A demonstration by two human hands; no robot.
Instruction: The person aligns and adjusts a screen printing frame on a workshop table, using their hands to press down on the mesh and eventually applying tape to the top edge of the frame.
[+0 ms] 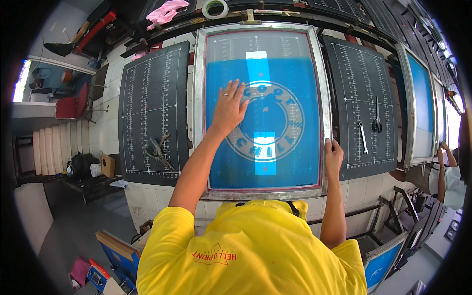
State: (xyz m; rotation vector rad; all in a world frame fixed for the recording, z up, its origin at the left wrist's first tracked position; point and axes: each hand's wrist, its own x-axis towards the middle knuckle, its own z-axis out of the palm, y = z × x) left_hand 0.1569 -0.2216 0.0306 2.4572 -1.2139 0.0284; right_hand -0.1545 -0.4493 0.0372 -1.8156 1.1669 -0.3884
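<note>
A silk-screen printing frame (320, 98) with a metal rim and blue-coated mesh lies in front of me. A pale ring-shaped design with lettering shows in the mesh, and two bright white rectangular patches (256, 69) show at its top and bottom. My left hand (230, 105) rests on the blue mesh at the upper left of the ring, fingers stretched out, a ring on one finger. At the frame's lower right side, my right hand (334, 155) grips the metal rim. The underside of that grip is hidden.
Dark gridded boards flank the frame: the left one (147, 123) carries a metal clamp-like tool (160, 151), the right one (356, 83) a wrench (363, 137) and scissors (377, 118). A tape roll (215, 9) and pink cloth (166, 12) lie beyond. Another person's hands (445, 150) touch a frame at far right.
</note>
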